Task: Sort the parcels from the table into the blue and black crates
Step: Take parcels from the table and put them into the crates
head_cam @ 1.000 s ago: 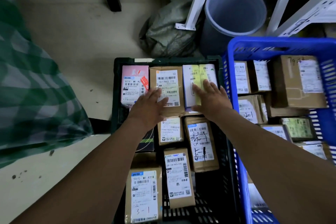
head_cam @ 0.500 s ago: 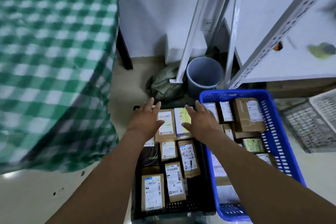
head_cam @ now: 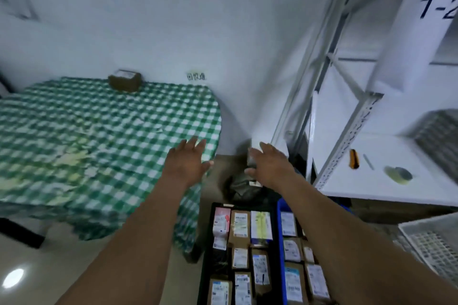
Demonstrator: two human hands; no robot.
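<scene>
One brown parcel with a white label sits at the far edge of the table, which has a green checked cloth. The black crate on the floor at the bottom holds several labelled parcels in rows. To its right, the blue crate also holds several parcels, partly hidden by my right forearm. My left hand is raised over the table's right edge, fingers spread, holding nothing. My right hand hovers above the floor beyond the crates, fingers apart and empty.
White metal shelving stands at the right, with an orange cutter and a tape roll on one shelf. A white mesh basket sits at the lower right. A dark bag lies on the floor beyond the black crate.
Both hands have lifted off the parcels in the black crate and risen up and away. The view has tilted up, so the table top and its parcel now show.
</scene>
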